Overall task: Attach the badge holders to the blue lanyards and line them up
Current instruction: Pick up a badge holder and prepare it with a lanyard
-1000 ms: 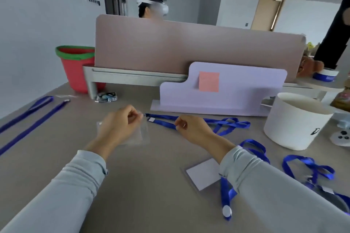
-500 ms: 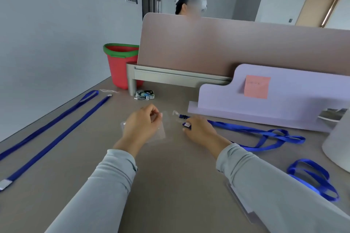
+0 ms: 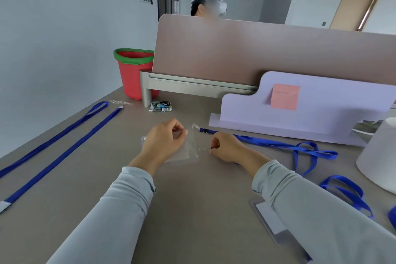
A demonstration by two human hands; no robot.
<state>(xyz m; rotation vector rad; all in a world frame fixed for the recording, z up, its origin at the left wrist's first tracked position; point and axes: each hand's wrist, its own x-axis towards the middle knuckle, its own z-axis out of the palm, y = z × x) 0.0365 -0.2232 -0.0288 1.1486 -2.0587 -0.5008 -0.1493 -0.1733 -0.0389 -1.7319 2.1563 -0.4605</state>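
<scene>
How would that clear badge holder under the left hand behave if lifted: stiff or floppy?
Probably floppy: the badge holder looks thin, see-through film with a wrinkled edge. Likely very light, since the table shows through it. Its glossy surface may be slippery.

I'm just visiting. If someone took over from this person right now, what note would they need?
Left hand grips a clear holder. Right hand pinches a lanyard near its clip end, beside the holder; they do not look joined yet.
Done: two lanyards lie straight side by side at far left.
Left: clip this pair, line it up, then do the loose lanyards and spare holder at right.
</scene>
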